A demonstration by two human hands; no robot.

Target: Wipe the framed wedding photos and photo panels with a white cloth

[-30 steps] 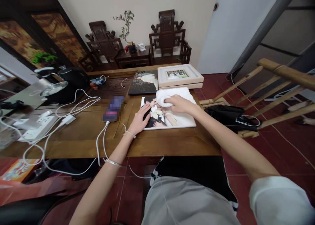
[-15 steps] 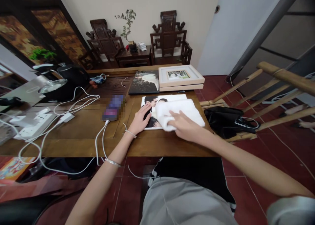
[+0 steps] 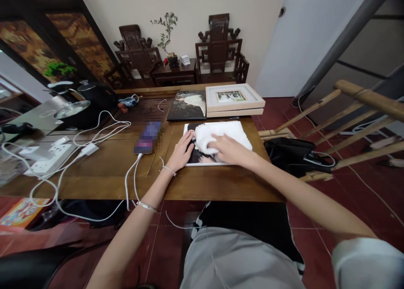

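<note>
A photo panel (image 3: 197, 157) with a white edge lies flat on the wooden table (image 3: 221, 183). Over most of its picture spreads a folded white towel (image 3: 233, 133). My right hand (image 3: 232, 150) grips the towel's near side and presses it on the panel. At the panel's left edge rests my left hand (image 3: 183, 150), fingers stretched out flat and holding nothing. The towel hides the upper and right parts of the picture.
Behind the panel lie a dark photo panel (image 3: 186, 105) and stacked light-wood frames (image 3: 235, 99). To the left are a phone (image 3: 147, 138) on a white cable, a power strip (image 3: 50, 159) and a black pot (image 3: 74, 114). A bamboo chair (image 3: 362, 95) holding a black bag (image 3: 287, 154) stands at right.
My right hand has slid the towel up and to the left across the panel, covering more of the picture's top. My left hand stays at the panel's left edge.
</note>
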